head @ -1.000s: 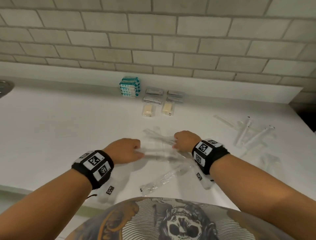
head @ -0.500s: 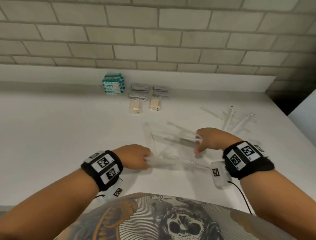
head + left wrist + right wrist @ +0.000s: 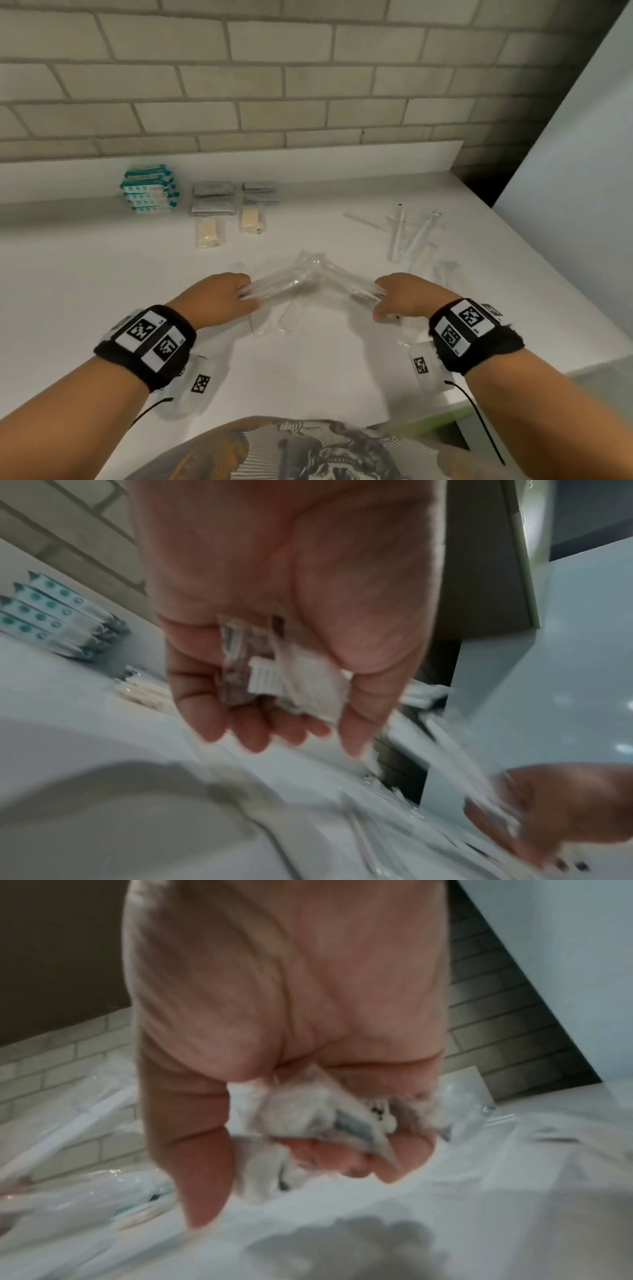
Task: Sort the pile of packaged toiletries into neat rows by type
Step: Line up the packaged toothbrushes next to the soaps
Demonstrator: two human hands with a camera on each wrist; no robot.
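Note:
On the white counter (image 3: 85,274) my left hand (image 3: 222,298) grips one end of a bundle of clear-wrapped toothbrushes (image 3: 274,284); the left wrist view shows white bristles in wrap (image 3: 267,680) between its curled fingers. My right hand (image 3: 400,296) grips the end of a second bundle of wrapped toothbrushes (image 3: 346,284), crumpled wrap (image 3: 308,1112) in its fist. The two bundles meet in a peak between the hands. More wrapped toothbrushes (image 3: 291,315) lie flat below them.
Teal-and-white packets (image 3: 149,190) are stacked at the back, with grey sachets (image 3: 214,198) and two cream packets (image 3: 209,233) in rows beside them. Loose wrapped toothbrushes (image 3: 411,233) are scattered at the right. A brick wall (image 3: 239,85) backs the counter; its right edge (image 3: 548,274) is close.
The hands have drawn apart, each taking its own bundle of wrapped toothbrushes; the right hand moved right and the bundles lifted at the middle. My view shifted right.

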